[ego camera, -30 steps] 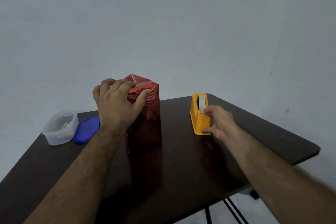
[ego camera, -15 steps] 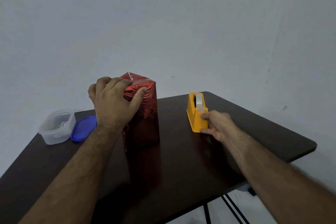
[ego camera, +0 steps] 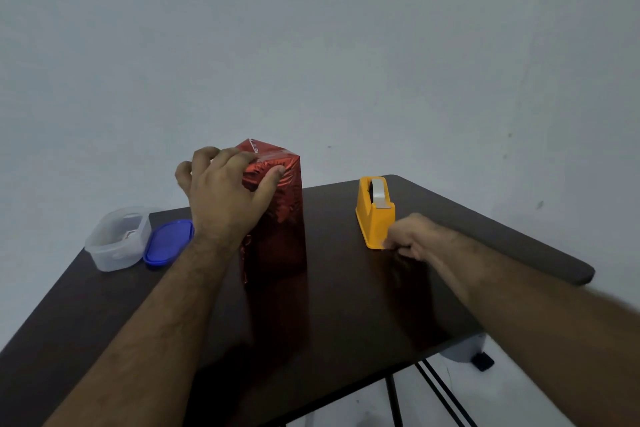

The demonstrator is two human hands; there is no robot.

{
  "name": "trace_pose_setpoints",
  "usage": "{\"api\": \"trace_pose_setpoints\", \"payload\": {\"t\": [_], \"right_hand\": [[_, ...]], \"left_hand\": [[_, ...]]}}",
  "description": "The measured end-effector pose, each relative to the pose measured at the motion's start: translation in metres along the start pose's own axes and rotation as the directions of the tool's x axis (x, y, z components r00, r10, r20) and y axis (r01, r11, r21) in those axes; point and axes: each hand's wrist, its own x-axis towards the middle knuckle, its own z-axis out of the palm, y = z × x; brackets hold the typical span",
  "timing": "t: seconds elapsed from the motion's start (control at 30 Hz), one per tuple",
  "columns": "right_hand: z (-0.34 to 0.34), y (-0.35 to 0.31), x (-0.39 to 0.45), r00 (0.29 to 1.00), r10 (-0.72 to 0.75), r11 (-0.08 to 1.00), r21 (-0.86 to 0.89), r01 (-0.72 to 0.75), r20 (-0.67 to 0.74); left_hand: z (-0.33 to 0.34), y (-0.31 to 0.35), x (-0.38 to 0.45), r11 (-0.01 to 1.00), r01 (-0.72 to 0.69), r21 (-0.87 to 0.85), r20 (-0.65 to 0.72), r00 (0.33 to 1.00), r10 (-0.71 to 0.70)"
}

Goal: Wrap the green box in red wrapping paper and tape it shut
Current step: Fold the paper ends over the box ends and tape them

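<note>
A: Two hands in play, head view only; the left hand (ego camera: 225, 198) is clamped over the top near corner of the box (ego camera: 277, 215), fingers (ego camera: 239, 158) spread across the lid fold, thumb pressed on the front face; the box stands upright on its long axis, already in red wrapping paper, left of centre on the counter (ego camera: 346, 305).

B: And the right hand (ego camera: 415, 236)?

A: Down at the near end of the yellow tape dispenser (ego camera: 375, 215), fingers pinched together by the cutter; I'd guess on a tape end, though the strip itself is too small to make out; the box lies to the left of that hand, well apart, so any strip must travel left and up to the top fold.

B: Anything else?

A: Clear tub (ego camera: 117, 239) and blue lid (ego camera: 169, 242) far left, untouched.
</note>
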Motion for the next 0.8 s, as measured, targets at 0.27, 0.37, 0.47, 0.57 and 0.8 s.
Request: {"api": "trace_pose_setpoints", "payload": {"t": [0.27,0.37,0.47,0.57,0.8], "right_hand": [[-0.021,-0.051,-0.047,0.976,-0.201,0.98,0.006,0.201,0.083],[-0.02,-0.078,-0.056,0.951,-0.271,0.961,-0.008,0.276,0.15],[-0.008,-0.107,-0.063,0.905,-0.349,0.923,-0.074,0.376,0.245],[0.004,-0.136,-0.074,0.848,-0.414,0.873,-0.12,0.473,0.33],[0.026,-0.183,-0.09,0.765,-0.434,0.729,-0.313,0.609,0.476]], "left_hand": [[0.001,0.0,0.0,1.0,0.008,-0.005,0.004,1.0,-0.008],[0.0,0.001,-0.001,1.0,0.005,-0.005,0.012,1.0,-0.005],[-0.001,0.001,-0.001,1.0,0.015,0.006,0.011,1.0,-0.015],[-0.002,0.003,-0.001,1.0,0.016,0.007,0.01,1.0,-0.016],[-0.003,0.002,-0.001,1.0,0.009,0.006,0.031,0.999,-0.01]]}}
